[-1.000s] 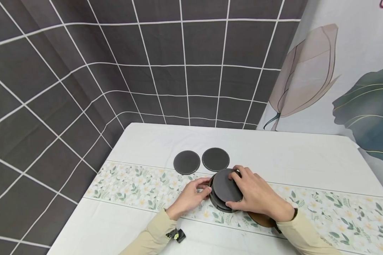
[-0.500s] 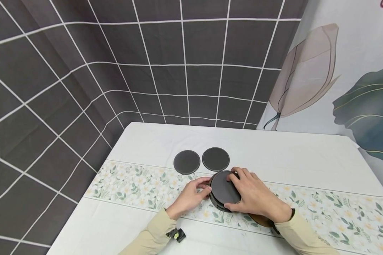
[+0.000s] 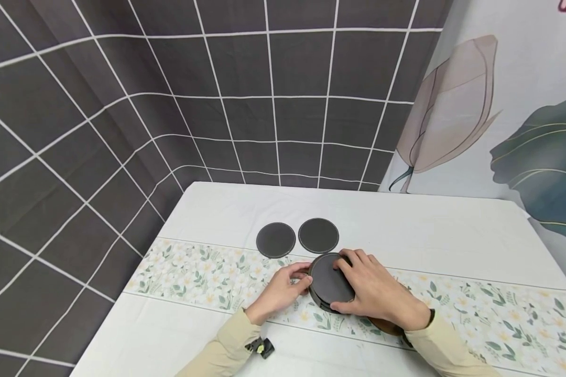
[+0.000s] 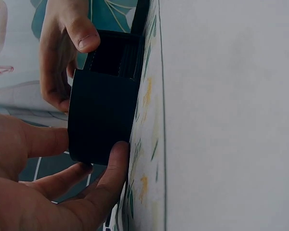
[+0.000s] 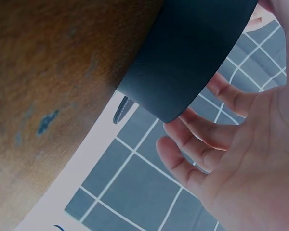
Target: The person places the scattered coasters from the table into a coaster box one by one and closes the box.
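Observation:
On the table's floral strip stands a round black coaster holder [image 3: 318, 302]; its side cutout [image 4: 113, 55] faces the left wrist camera and shows stacked coaster edges low inside. My left hand [image 3: 283, 289] grips the holder's left side between thumb and fingers. A dark round coaster [image 3: 329, 278] lies level at the holder's top, and my right hand [image 3: 374, 288] holds it, thumb at the front edge, index finger bent onto its face. In the right wrist view, the right hand's other fingers [image 5: 197, 139] curl by the holder's far rim.
Two more dark coasters, a left one [image 3: 275, 240] and a right one [image 3: 318, 235], lie flat behind the holder. A brown rounded thing [image 3: 385, 325] sits partly hidden under my right wrist. Dark gridded cloth [image 3: 297, 120] hangs beyond the table's back edge.
The coaster in my right hand has gone from tilted and offset over the holder to level within its top. My right hand has shifted slightly left and down; the left hand stays put.

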`<act>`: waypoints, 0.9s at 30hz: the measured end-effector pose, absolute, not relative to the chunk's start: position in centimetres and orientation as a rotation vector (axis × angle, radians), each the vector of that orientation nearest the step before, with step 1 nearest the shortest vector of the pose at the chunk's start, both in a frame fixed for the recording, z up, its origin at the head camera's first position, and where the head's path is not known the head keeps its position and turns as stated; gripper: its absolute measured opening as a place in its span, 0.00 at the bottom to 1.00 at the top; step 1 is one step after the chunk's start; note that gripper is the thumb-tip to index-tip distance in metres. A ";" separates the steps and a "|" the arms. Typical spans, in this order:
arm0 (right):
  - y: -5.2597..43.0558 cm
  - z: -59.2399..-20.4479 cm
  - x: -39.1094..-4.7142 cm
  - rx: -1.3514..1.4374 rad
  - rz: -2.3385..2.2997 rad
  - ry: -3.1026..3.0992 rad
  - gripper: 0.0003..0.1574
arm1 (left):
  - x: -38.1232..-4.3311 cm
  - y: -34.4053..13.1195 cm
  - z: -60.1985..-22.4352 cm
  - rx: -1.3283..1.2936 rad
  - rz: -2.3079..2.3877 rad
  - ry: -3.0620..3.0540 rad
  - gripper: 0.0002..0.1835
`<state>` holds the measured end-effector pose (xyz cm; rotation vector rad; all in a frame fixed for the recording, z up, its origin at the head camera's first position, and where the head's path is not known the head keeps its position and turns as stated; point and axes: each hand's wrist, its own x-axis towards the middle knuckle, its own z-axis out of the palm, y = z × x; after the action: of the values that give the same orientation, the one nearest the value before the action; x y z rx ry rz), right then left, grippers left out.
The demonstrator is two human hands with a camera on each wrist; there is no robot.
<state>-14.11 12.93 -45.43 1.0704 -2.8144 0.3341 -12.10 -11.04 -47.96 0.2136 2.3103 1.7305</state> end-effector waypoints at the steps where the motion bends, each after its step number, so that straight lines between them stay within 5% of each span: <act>1: 12.9 -45.4 -14.1 1.071 0.329 -2.813 0.48 | -12.1 -11.0 -48.0 0.214 1.727 2.314 0.20; 27: 12.9 -45.6 -14.0 1.080 0.289 -2.803 0.49 | -12.0 -11.0 -47.9 0.211 1.742 2.290 0.21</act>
<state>-14.02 12.87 -45.64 1.0799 -2.8029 0.2887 -11.99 -11.02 -47.85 0.2112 2.2896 1.7422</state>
